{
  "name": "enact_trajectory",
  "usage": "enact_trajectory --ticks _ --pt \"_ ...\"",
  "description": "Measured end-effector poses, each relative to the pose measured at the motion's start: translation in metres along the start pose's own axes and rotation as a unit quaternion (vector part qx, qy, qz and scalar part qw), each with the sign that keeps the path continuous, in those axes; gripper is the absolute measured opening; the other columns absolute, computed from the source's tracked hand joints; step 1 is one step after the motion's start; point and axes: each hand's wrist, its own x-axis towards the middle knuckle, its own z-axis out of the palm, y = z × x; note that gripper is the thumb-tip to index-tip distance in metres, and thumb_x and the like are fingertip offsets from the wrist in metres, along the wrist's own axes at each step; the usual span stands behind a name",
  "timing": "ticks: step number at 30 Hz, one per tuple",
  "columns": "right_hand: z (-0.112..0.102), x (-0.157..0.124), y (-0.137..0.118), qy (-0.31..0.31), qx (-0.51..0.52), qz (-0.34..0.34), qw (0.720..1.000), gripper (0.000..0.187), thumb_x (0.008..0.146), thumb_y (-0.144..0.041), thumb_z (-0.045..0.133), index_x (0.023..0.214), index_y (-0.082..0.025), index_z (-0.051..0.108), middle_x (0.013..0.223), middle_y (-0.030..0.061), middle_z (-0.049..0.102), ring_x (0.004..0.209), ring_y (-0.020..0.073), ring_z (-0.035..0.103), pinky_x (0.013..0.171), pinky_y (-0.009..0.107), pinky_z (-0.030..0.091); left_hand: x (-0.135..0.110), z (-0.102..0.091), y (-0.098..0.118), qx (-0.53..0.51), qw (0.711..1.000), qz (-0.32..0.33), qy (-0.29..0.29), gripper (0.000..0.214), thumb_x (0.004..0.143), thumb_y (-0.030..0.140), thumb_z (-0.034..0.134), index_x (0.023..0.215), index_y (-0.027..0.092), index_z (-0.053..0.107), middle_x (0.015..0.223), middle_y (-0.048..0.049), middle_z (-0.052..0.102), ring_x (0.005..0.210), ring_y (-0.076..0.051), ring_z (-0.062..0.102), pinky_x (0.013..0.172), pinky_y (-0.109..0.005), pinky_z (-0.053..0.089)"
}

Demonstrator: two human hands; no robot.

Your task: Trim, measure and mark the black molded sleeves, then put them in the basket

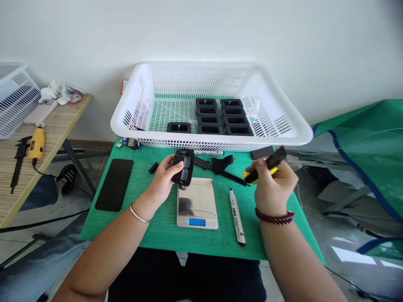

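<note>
My left hand is closed around a black flanged part, tilted above the back edge of a small digital scale. The scale's blue display is lit. My right hand grips a yellow and black utility knife, its narrow tip pointing down and left. Below and left of that hand lies an uncapped white marker. Between the hands, a black caliper lies on the green table mat, with a black scrap over part of it.
A white basket at the back holds several black rectangular frames in rows. A black phone and a marker cap lie to the left. A side table carries a yellow power tool and another caliper.
</note>
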Motion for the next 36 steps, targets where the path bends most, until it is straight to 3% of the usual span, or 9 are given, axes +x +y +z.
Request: enact_trajectory --ticks 6,11,21,27,33,36 --pt "0.003 0.004 0.008 0.024 0.066 -0.002 0.998 0.036 0.083 -0.048 0.06 0.058 -0.025 0.048 0.053 -0.0015 0.047 0.048 0.0154 0.047 0.048 0.032 0.043 -0.001 -0.001 -0.001 0.006 1.0 0.002 -0.011 0.031 0.073 0.039 0.071 0.091 0.018 0.055 0.072 0.0005 0.057 0.054 -0.013 0.057 0.043 -0.025 0.048" --pt "0.004 0.007 0.013 0.009 0.039 -0.012 0.999 0.04 0.084 -0.049 0.057 0.055 -0.026 0.045 0.051 -0.0025 0.044 0.046 0.0152 0.045 0.044 0.031 0.041 -0.001 -0.001 -0.003 0.007 1.0 0.0 -0.024 0.031 0.075 0.039 0.07 0.093 0.018 0.055 0.076 -0.0002 0.058 0.057 -0.014 0.059 0.042 -0.024 0.048" --pt "0.009 0.016 0.025 -0.063 0.018 0.08 0.995 0.035 0.076 -0.045 0.067 0.057 -0.02 0.05 0.051 -0.0027 0.052 0.049 0.0124 0.05 0.045 0.025 0.041 0.0 -0.003 -0.005 0.003 1.0 0.001 -0.025 0.03 0.074 0.038 0.071 0.092 0.018 0.057 0.074 0.0011 0.058 0.057 -0.011 0.059 0.047 -0.023 0.05" --pt "0.014 0.018 0.029 -0.096 -0.038 0.049 0.993 0.039 0.078 -0.041 0.064 0.052 -0.02 0.044 0.045 -0.0051 0.043 0.043 0.0094 0.04 0.041 0.024 0.033 -0.001 -0.003 -0.005 0.004 0.999 0.0 -0.034 0.032 0.073 0.038 0.072 0.093 0.018 0.056 0.077 0.0003 0.058 0.058 -0.012 0.059 0.045 -0.023 0.049" --pt "0.015 0.023 0.04 -0.065 0.034 0.05 0.996 0.034 0.077 -0.037 0.063 0.054 -0.022 0.042 0.044 -0.0062 0.042 0.041 0.0101 0.04 0.041 0.026 0.036 -0.002 -0.001 -0.004 0.004 0.999 0.003 -0.036 0.03 0.075 0.038 0.07 0.092 0.018 0.056 0.072 0.0011 0.058 0.054 -0.012 0.059 0.044 -0.023 0.048" --pt "0.015 0.021 0.04 -0.066 -0.029 0.012 0.997 0.035 0.077 -0.038 0.061 0.052 -0.021 0.041 0.045 -0.0054 0.041 0.043 0.0092 0.039 0.041 0.025 0.033 -0.002 -0.001 -0.004 -0.005 0.999 0.011 -0.032 0.03 0.073 0.037 0.071 0.091 0.019 0.056 0.07 0.0022 0.057 0.052 -0.011 0.058 0.043 -0.021 0.046"
